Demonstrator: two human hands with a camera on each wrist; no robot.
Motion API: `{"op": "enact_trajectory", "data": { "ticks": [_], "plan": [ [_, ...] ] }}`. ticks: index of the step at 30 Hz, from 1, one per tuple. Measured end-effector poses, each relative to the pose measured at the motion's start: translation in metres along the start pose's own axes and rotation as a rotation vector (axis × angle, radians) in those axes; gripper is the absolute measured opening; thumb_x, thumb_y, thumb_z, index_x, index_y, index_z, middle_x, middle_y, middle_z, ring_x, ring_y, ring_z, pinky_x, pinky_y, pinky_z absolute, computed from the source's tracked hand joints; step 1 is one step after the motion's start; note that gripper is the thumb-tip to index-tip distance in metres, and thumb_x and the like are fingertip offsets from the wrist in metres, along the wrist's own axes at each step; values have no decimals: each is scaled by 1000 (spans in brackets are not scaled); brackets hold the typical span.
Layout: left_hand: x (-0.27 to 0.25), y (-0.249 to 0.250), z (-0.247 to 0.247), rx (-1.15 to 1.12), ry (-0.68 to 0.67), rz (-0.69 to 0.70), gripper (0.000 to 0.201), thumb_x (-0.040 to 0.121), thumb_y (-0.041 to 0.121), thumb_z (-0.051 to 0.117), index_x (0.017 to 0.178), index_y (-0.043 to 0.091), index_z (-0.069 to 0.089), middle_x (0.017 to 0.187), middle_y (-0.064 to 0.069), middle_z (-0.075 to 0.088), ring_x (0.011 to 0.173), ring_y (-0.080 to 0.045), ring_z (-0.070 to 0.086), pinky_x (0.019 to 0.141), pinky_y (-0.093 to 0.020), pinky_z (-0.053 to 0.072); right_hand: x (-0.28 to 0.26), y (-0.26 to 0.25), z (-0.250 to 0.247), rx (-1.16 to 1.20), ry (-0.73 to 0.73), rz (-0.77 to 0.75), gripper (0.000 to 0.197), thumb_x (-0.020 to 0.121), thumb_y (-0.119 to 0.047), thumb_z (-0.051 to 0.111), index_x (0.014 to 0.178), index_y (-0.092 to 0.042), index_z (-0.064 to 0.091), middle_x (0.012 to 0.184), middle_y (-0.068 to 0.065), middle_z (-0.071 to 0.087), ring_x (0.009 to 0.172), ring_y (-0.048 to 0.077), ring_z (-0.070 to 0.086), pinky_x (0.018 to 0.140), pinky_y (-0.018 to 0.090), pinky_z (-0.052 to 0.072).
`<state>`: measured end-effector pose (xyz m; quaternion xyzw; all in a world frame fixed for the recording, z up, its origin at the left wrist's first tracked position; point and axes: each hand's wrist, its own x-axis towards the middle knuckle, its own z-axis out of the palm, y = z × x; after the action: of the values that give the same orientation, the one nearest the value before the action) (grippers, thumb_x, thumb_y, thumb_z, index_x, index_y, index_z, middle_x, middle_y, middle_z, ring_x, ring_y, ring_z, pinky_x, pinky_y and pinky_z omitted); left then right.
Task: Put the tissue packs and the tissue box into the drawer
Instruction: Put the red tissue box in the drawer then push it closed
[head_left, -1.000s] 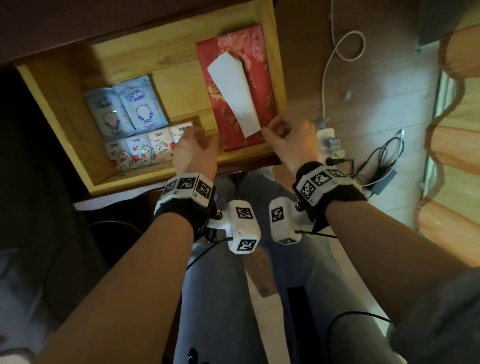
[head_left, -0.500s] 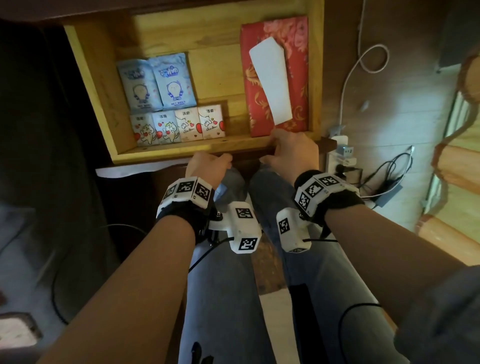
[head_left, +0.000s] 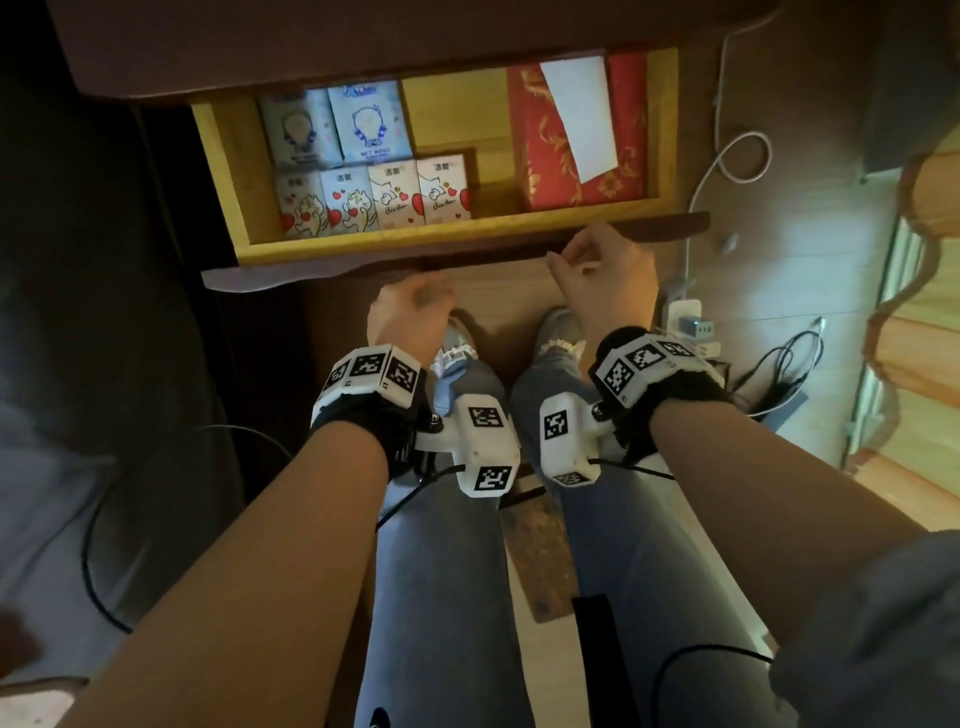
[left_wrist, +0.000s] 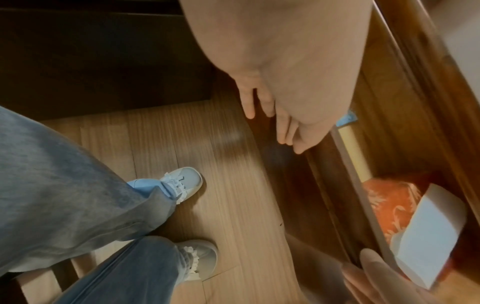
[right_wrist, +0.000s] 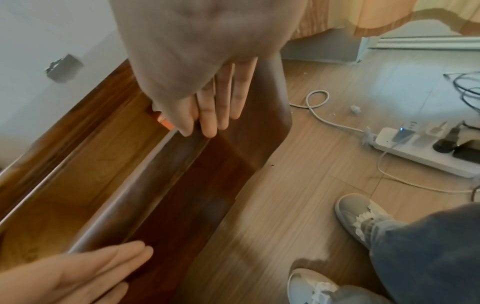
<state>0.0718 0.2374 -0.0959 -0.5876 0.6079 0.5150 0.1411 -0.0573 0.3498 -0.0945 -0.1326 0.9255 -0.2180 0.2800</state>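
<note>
The drawer (head_left: 415, 249) lies directly ahead of both your hands, partly slid under the dark cabinet top (head_left: 363, 47), its long axis running left to right and its dark front panel (head_left: 291, 275) facing you. Any closing push, judged from this layout, runs straight away from you, square to that panel.

The red tissue box (head_left: 550, 156) sits in the drawer's right end, long axis pointing front to back, a white tissue (head_left: 582, 114) lying along its top. The tissue packs (head_left: 374, 192) fill the left part: four in a front row and two wet-wipe packs (head_left: 337, 124) behind them, all lying flat with their tops toward the back.

Your right hand (head_left: 602, 270) is the nearer one, its straight, close-set fingers (right_wrist: 207, 115) at the panel's top edge in front of the tissue box. Your left hand (head_left: 410, 317) hangs just short of the panel, lower down, fingers (left_wrist: 283, 127) relaxed and holding nothing.
</note>
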Motion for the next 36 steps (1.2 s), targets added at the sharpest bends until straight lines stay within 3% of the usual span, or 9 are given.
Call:
{"op": "enact_trajectory", "data": {
  "ticks": [4, 6, 8, 11, 15, 21, 24, 27, 36],
  "plan": [
    [22, -5, -10, 7, 32, -11, 34, 90, 23, 55, 124, 21, 56, 128, -7, 59, 116, -21, 54, 88, -19, 35, 13, -2, 18, 111, -51, 73, 20, 76, -30, 68, 88, -14, 70, 91, 1, 73, 91, 18, 66, 84, 42, 54],
    [35, -5, -12, 21, 74, -3, 34, 91, 25, 54, 124, 19, 56, 129, -8, 58, 117, -23, 54, 94, -25, 39, 23, -3, 28, 139, -93, 103, 30, 77, -32, 69, 98, -12, 70, 102, 3, 72, 98, 17, 65, 90, 33, 52],
    [49, -2, -14, 16, 130, 10, 32, 91, 28, 54, 120, 17, 59, 128, -8, 60, 118, -25, 55, 99, -30, 41, 35, -5, 37, 157, -104, 122, 37, 78, -35, 69, 105, -9, 68, 110, 6, 70, 105, 17, 63, 87, 23, 46],
    [67, 3, -14, 30, 192, 32, 32, 93, 33, 50, 111, 12, 65, 120, -11, 65, 112, -26, 58, 93, -27, 42, 54, -11, 47, 181, -87, 141, 44, 77, -42, 69, 103, -7, 69, 111, 8, 70, 107, 18, 62, 82, 19, 39],
    [85, 8, -15, 46, 251, 48, 37, 92, 41, 49, 108, 13, 67, 116, -10, 67, 109, -26, 60, 85, -23, 38, 74, -18, 54, 207, -67, 154, 49, 73, -47, 71, 101, -7, 71, 110, 8, 71, 107, 18, 62, 85, 20, 40],
    [116, 16, -14, 18, 331, 100, 42, 91, 46, 47, 106, 10, 64, 113, -13, 66, 108, -31, 58, 93, -35, 42, 105, -25, 57, 225, -44, 80, 48, 73, -49, 70, 99, -9, 71, 110, 4, 71, 108, 15, 61, 90, 23, 43],
    [129, 23, -14, -14, 366, 115, 40, 93, 44, 47, 106, 10, 63, 110, -12, 67, 104, -26, 60, 83, -25, 39, 123, -26, 61, 224, -12, 31, 46, 73, -50, 70, 96, -10, 72, 104, 2, 73, 101, 14, 64, 93, 28, 48],
    [138, 28, -14, -61, 387, 98, 38, 93, 44, 46, 107, 13, 63, 109, -7, 68, 101, -21, 62, 74, -16, 35, 138, -24, 66, 219, 18, -21, 46, 71, -53, 69, 90, -11, 75, 91, 3, 75, 88, 14, 67, 84, 27, 51],
    [163, 33, -11, -51, 438, 168, 40, 95, 46, 40, 106, 16, 64, 106, -5, 70, 100, -20, 63, 74, -19, 37, 165, -24, 74, 269, 20, -80, 38, 72, -47, 71, 77, -9, 74, 68, -9, 66, 60, -2, 56, 61, 9, 40]
  ]
}}
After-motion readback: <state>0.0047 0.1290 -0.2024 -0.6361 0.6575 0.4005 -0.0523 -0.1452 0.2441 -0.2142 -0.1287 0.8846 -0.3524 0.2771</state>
